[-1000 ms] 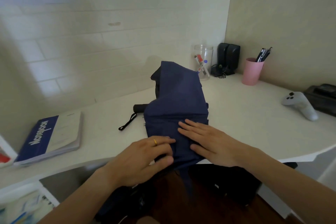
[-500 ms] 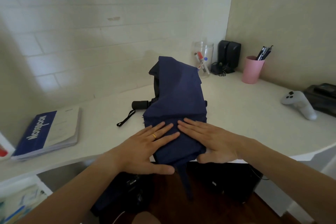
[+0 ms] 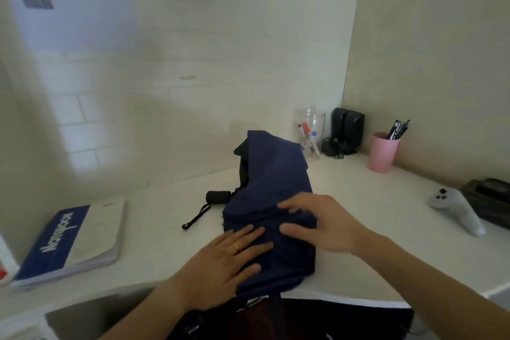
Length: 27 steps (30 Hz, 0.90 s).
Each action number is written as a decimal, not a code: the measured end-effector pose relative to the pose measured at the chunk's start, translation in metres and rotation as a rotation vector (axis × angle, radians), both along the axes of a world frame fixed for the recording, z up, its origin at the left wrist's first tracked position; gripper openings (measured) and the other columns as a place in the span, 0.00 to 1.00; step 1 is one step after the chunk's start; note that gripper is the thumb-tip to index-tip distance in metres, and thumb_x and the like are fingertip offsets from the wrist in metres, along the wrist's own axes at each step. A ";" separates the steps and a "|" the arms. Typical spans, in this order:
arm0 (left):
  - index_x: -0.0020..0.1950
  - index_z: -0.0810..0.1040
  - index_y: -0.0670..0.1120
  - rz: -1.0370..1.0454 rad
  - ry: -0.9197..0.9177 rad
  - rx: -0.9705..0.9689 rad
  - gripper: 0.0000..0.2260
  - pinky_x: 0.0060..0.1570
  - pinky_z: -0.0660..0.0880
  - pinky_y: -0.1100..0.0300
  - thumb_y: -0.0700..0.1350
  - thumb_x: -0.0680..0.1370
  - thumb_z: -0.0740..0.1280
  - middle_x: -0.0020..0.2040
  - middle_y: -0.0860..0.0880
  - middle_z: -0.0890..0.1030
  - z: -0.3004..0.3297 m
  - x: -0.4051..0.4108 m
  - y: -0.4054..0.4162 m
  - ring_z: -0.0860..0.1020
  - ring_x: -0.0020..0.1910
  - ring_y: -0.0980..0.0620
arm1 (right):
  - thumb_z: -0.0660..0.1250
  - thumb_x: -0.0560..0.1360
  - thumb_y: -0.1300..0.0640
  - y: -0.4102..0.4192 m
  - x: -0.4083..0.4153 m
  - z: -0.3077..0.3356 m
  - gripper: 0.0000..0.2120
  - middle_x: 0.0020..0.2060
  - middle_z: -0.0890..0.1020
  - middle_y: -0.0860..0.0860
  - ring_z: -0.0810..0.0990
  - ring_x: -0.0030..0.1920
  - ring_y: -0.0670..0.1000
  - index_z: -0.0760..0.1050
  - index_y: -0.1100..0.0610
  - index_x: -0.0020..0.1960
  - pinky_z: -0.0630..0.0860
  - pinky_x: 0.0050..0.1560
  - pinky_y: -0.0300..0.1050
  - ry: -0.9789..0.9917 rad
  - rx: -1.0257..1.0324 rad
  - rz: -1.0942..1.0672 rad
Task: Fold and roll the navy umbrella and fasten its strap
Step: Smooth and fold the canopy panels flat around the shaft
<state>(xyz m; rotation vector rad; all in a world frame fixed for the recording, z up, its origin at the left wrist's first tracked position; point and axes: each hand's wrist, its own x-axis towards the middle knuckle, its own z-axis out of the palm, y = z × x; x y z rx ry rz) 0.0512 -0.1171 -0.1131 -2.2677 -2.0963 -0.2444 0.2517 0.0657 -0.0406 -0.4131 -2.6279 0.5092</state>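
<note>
The navy umbrella (image 3: 276,182) lies on the white desk (image 3: 372,196), its fabric bunched in a loose heap that hangs over the front edge. Its black handle (image 3: 218,197) sticks out to the left, and a black wrist loop (image 3: 194,218) trails from it. My left hand (image 3: 220,259) lies flat on the near left part of the fabric, fingers spread, with a gold ring on one finger. My right hand (image 3: 320,223) is on the fabric's right side, its thumb and fingers curled around a fold. The umbrella's strap is not visible.
A blue and white notebook (image 3: 71,237) lies at the left. At the back right stand a clear jar with markers (image 3: 310,134), black speakers (image 3: 347,127) and a pink pen cup (image 3: 382,152). A white game controller (image 3: 455,210) and a dark box (image 3: 491,199) sit far right.
My right hand has lifted from flat on the fabric and moved farther up, curling around a fold. The left hand stays pressed on the cloth. The camera has tilted up.
</note>
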 end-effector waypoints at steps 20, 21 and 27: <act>0.70 0.77 0.56 -0.053 -0.066 0.415 0.20 0.70 0.70 0.58 0.63 0.82 0.61 0.70 0.56 0.76 -0.007 0.004 -0.009 0.73 0.70 0.56 | 0.78 0.70 0.60 0.008 -0.013 0.049 0.06 0.44 0.86 0.47 0.83 0.46 0.46 0.87 0.52 0.47 0.78 0.52 0.37 0.258 -0.186 -0.088; 0.66 0.79 0.55 -0.018 -0.125 0.427 0.19 0.66 0.73 0.57 0.63 0.81 0.62 0.66 0.57 0.78 -0.005 0.008 -0.012 0.76 0.65 0.57 | 0.78 0.71 0.61 0.001 -0.008 0.043 0.06 0.44 0.87 0.47 0.83 0.45 0.46 0.87 0.53 0.47 0.78 0.50 0.35 0.281 -0.180 -0.082; 0.65 0.59 0.58 0.360 -1.142 0.346 0.27 0.54 0.81 0.48 0.61 0.74 0.71 0.49 0.52 0.85 0.032 0.027 0.001 0.85 0.49 0.53 | 0.73 0.76 0.60 -0.005 -0.004 0.028 0.04 0.42 0.87 0.49 0.83 0.43 0.45 0.86 0.55 0.49 0.77 0.47 0.32 0.377 -0.244 -0.090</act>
